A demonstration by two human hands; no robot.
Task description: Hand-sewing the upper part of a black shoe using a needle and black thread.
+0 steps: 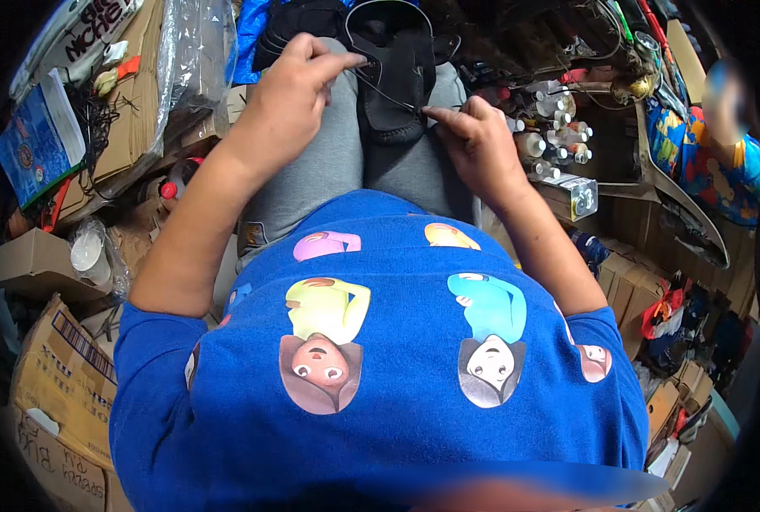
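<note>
A black shoe [394,96] rests between my thighs on grey trousers, its rounded toe toward me. A thin pale thread [386,94] slants across the shoe's upper. My left hand [290,98] is on the shoe's left side, its fingertips pinched on the thread close to the shoe's opening. Near the toe on the right, my right hand [485,145] is closed, its index fingertip beside the shoe's edge where the thread runs. A thin line shows by its fingers and looks like the same thread; its far end cannot be made out.
Several small capped bottles [555,128] stand right of my knee, beside a clear container [578,196]. Flat cardboard [132,111] in plastic, a blue book [40,141] and an open box [43,264] lie to the left. Another person [721,154] is at the far right.
</note>
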